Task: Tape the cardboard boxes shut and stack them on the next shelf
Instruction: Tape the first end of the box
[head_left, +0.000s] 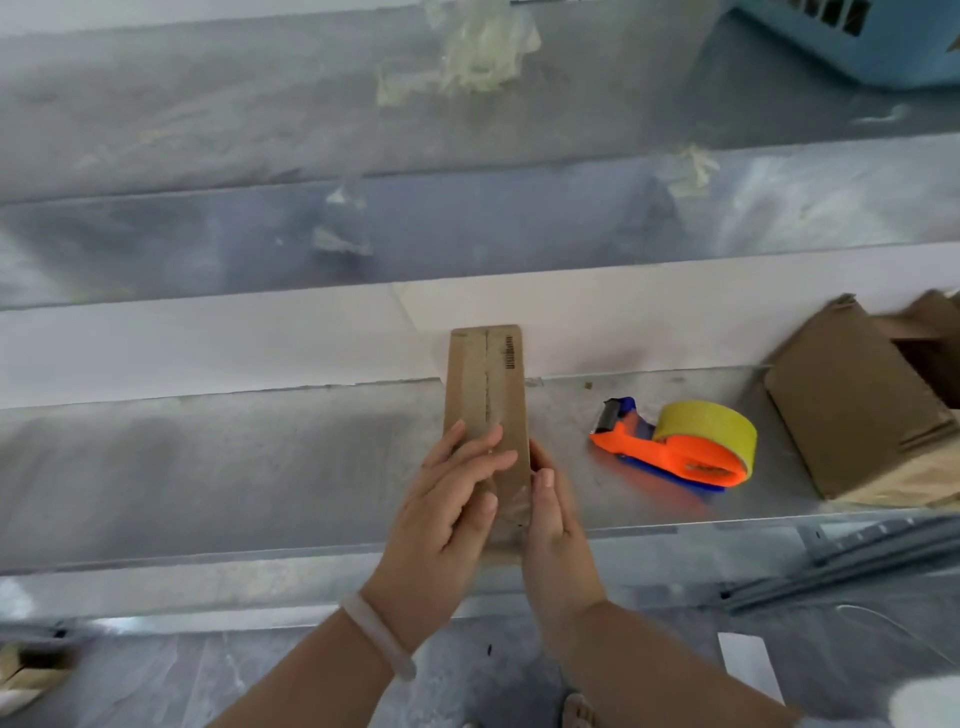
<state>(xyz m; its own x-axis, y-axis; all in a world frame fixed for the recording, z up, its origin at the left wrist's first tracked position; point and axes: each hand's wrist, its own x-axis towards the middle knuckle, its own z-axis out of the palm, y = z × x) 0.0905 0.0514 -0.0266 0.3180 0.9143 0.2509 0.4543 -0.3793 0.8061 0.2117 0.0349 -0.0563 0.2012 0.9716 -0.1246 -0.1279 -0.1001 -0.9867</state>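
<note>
A long narrow cardboard box (487, 384) stands on the metal shelf (260, 467), with a strip of clear tape down its middle seam and a barcode near its far end. My left hand (452, 499) lies flat on the near end of the box, its straight fingers pressing on the tape. Against the box's right side my right hand (553, 514) holds it, thumb on the edge. An orange and blue tape dispenser (675, 447) with a yellow roll lies on the shelf to the right of the box.
Another cardboard box (857, 400) with open flaps sits at the right end of the shelf. The shelf above (467, 218) carries crumpled tape scraps (478, 47). A blue plastic basket (872, 36) is at the top right. The grey floor shows below.
</note>
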